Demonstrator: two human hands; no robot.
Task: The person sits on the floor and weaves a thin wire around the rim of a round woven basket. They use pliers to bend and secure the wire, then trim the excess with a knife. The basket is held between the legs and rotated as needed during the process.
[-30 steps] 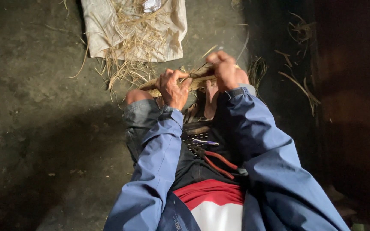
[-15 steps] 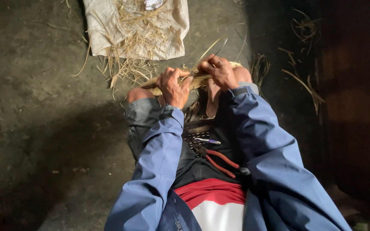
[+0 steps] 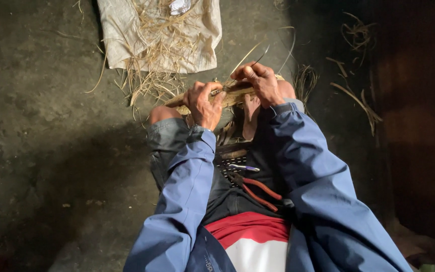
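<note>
While both hands work over the knees, the left hand (image 3: 203, 102) is clenched around a flat tan strip of split cane (image 3: 227, 95); the right hand (image 3: 262, 83) pinches its far right end, where thin slivers (image 3: 250, 53) lift away. Far left: pale cloth sack (image 3: 127, 35) with dry straw shavings (image 3: 152, 70), evidence of stripping well underway. Near, on the lap: red-handled pliers (image 3: 258, 191). Remaining work cannot be judged.
</note>
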